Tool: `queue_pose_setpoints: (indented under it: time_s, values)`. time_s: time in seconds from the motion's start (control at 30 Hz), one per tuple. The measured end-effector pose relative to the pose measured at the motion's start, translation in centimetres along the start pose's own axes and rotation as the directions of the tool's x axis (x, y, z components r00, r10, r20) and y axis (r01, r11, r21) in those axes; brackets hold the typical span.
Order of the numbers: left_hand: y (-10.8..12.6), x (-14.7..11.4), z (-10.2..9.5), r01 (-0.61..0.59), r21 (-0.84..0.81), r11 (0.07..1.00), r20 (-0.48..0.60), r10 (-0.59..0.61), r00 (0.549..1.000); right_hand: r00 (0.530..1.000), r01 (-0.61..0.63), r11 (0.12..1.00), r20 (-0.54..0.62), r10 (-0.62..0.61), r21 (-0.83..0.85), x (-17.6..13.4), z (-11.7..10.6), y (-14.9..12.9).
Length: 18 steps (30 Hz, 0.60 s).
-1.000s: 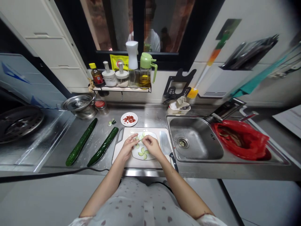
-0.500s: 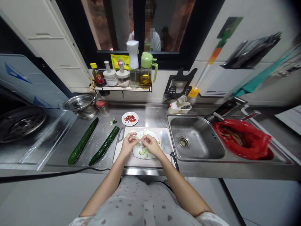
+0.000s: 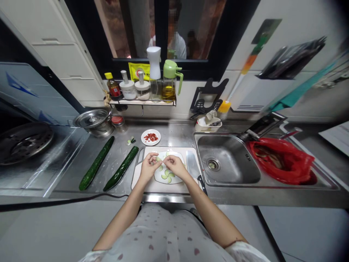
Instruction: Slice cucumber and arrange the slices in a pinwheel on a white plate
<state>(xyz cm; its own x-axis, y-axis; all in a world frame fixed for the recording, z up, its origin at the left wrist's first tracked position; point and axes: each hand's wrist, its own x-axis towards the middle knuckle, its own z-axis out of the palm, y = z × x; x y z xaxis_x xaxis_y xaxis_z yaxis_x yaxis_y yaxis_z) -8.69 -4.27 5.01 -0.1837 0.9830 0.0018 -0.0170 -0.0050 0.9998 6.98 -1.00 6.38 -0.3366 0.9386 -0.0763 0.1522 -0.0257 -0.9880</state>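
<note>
Above a white plate (image 3: pixel 177 181), my left hand (image 3: pixel 148 167) is closed, with pale green cucumber slices (image 3: pixel 158 159) between thumb and fingers. Close beside it, my right hand (image 3: pixel 176 165) is pinched, its fingertips meeting those of the left; what it grips is too small to make out. More cucumber slices (image 3: pixel 166 175) lie on the plate, several overlapping in a curve nearest me. Under the plate is a light cutting board (image 3: pixel 152 187). A kitchen knife (image 3: pixel 192 163) with a black handle rests along the board's right side.
Two whole cucumbers (image 3: pixel 96 163) (image 3: pixel 121 169) lie left of the board. Behind it are a small dish (image 3: pixel 144 140) of chopped red pieces and cucumber ends (image 3: pixel 131 140). A sink (image 3: pixel 231 160) and red plastic bag (image 3: pixel 294 163) are at right. Seasoning bottles (image 3: pixel 155 67) stand on a shelf.
Both hands stay over the plate with only slight finger movement. The slices in my left hand show a little more clearly now.
</note>
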Motion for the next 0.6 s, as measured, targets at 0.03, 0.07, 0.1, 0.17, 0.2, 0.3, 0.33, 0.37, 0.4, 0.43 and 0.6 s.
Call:
queue_pose_setpoints:
  time_s: [0.03, 0.07, 0.1, 0.17, 0.2, 0.3, 0.33, 0.37, 0.4, 0.43, 0.6]
  values:
    - [0.0, 0.0, 0.0, -0.004, 0.002, 1.000, -0.003, 0.004, 1.000, 1.000, -0.001, 1.000, 0.003, 0.001, -0.006, 0.0, 0.0, 0.0]
    - [0.0, 0.0, 0.0, -0.007, 0.003, 1.000, -0.004, 0.007, 1.000, 1.000, -0.003, 1.000, 0.007, 0.003, -0.012, 0.1, 0.0, 0.1]
    - [0.1, 0.0, 0.0, -0.009, 0.002, 1.000, -0.003, 0.009, 1.000, 1.000, -0.005, 1.000, 0.010, 0.005, -0.019, 0.1, 0.0, 0.1]
    - [0.1, 0.0, 0.1, -0.012, 0.004, 1.000, -0.003, 0.012, 1.000, 1.000, -0.006, 0.999, 0.019, 0.007, -0.033, 0.1, -0.1, 0.3]
    - [0.2, 0.0, 0.1, -0.014, 0.007, 1.000, -0.006, 0.014, 1.000, 1.000, -0.005, 0.999, 0.020, 0.005, -0.045, 0.2, -0.2, 0.4]
    - [0.3, 0.1, 0.1, -0.024, 0.024, 0.999, -0.035, 0.025, 0.999, 1.000, 0.016, 0.994, 0.006, -0.016, -0.107, 0.7, -0.6, 0.6]
    - [0.3, 0.2, 0.1, -0.027, 0.035, 0.999, -0.049, 0.029, 0.998, 1.000, 0.029, 0.990, 0.002, -0.029, -0.135, 0.9, -0.8, 0.7]
    - [0.2, 0.2, 0.0, -0.028, 0.050, 0.998, -0.064, 0.031, 0.997, 0.999, 0.043, 0.986, 0.003, -0.043, -0.164, 1.2, -0.9, 0.8]
    - [0.1, 0.3, -0.1, -0.025, 0.070, 0.997, -0.079, 0.031, 0.996, 0.998, 0.055, 0.979, 0.009, -0.055, -0.195, 1.5, -1.1, 0.9]
    - [-0.1, 0.4, -0.2, -0.017, 0.097, 0.995, -0.094, 0.026, 0.995, 0.998, 0.065, 0.971, 0.019, -0.062, -0.228, 1.8, -1.3, 1.1]
    - [-1.8, 0.7, -0.9, 0.079, 0.342, 0.937, -0.148, -0.029, 0.989, 0.995, 0.078, 0.910, 0.086, -0.047, -0.408, 3.0, -1.3, 1.8]
